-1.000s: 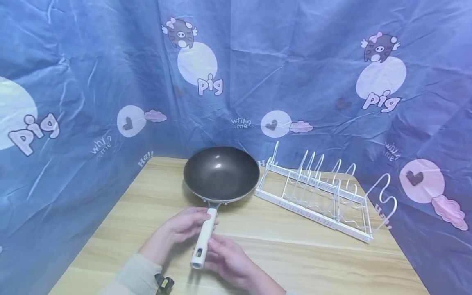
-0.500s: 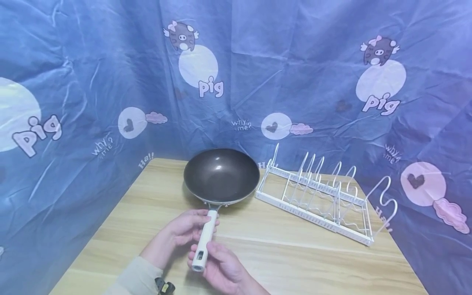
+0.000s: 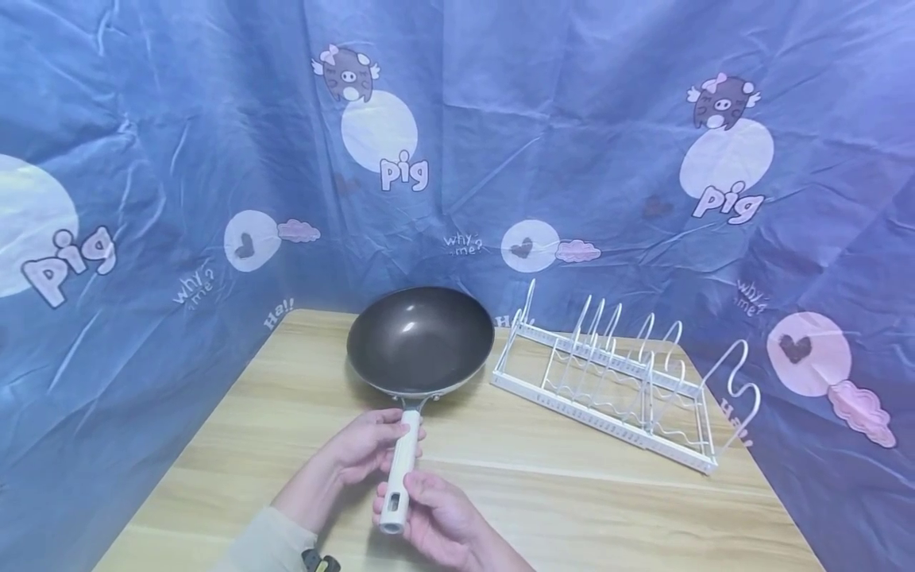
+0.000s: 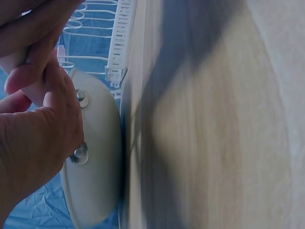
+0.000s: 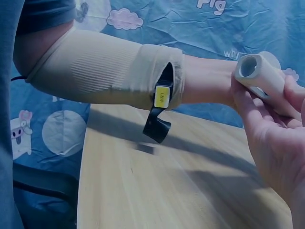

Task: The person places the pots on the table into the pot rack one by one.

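A dark wok-shaped frying pan (image 3: 422,342) with a pale handle sits left of the middle in the head view, its handle toward me. My left hand (image 3: 368,445) grips the handle near the pan body, thumb on top. Closer to the handle's end, my right hand (image 3: 439,516) holds it with the thumb on the right side and fingers beneath. In the left wrist view the pan's pale outer wall (image 4: 97,152) with two rivets stands close over the table. The hollow handle end (image 5: 249,67) shows above my right hand's fingers in the right wrist view.
A white wire pan rack (image 3: 608,389) with several upright loops stands on the wooden table (image 3: 572,516), right of the pan. Blue printed cloth (image 3: 472,143) hangs behind and on both sides. A black strap (image 5: 159,114) circles the left forearm's sleeve.
The pan has turned slightly, its handle end swinging a little to the right. My right hand's fingers have come round under the handle end. My left hand keeps its grip.
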`<action>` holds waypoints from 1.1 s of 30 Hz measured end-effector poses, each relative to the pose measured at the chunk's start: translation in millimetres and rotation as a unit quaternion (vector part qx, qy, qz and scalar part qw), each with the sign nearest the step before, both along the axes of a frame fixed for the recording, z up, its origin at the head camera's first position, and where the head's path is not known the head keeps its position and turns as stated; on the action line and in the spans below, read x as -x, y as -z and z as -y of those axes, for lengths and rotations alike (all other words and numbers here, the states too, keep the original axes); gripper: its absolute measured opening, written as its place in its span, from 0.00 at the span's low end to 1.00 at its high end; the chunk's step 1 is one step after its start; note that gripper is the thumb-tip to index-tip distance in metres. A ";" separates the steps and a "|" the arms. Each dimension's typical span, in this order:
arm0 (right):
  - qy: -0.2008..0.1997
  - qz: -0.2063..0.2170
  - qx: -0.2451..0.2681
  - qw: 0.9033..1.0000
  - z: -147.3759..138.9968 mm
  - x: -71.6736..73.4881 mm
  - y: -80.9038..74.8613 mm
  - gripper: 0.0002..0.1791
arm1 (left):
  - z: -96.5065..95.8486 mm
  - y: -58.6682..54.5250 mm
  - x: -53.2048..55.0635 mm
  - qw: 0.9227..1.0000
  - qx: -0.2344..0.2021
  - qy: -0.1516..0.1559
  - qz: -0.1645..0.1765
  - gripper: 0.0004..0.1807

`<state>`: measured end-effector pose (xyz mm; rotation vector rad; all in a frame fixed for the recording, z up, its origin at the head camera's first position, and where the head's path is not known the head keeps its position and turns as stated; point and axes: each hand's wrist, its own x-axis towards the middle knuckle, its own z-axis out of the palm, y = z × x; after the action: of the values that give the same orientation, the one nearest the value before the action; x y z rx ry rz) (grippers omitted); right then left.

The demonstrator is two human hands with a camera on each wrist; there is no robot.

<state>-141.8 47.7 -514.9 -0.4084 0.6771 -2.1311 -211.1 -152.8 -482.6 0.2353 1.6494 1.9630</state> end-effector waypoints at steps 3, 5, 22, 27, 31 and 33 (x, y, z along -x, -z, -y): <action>-0.001 -0.011 -0.014 1.000 -1.0 -1.7 -0.9 0.29 | 0.7 -0.8 -3.0 1.000 -0.002 -0.003 -0.004 0.35; -0.002 -0.021 -0.024 0.999 -1.1 -2.9 -0.7 0.29 | 1.3 -1.1 -4.8 1.000 -0.003 -0.002 -0.009 0.35; 0.022 -0.102 -0.063 0.993 -10.5 -7.1 -8.8 0.27 | -4.4 -22.3 -15.7 0.998 0.006 0.006 -0.063 0.34; 0.037 -0.131 -0.089 0.987 -16.2 -7.6 -13.2 0.25 | -9.4 -29.2 -17.4 0.997 0.007 0.014 -0.077 0.34; 0.047 -0.147 -0.120 0.981 -19.3 -8.4 -14.6 0.25 | -13.4 -30.9 -17.9 0.996 0.021 0.019 -0.090 0.37; 0.053 -0.154 -0.140 0.977 -21.7 -8.1 -14.9 0.25 | -16.7 -30.8 -17.3 0.995 0.031 0.013 -0.097 0.38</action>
<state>-133.7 69.4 -499.9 -0.5637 1.1838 -2.0486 -193.8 -136.1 -451.8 0.4329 1.8150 1.9174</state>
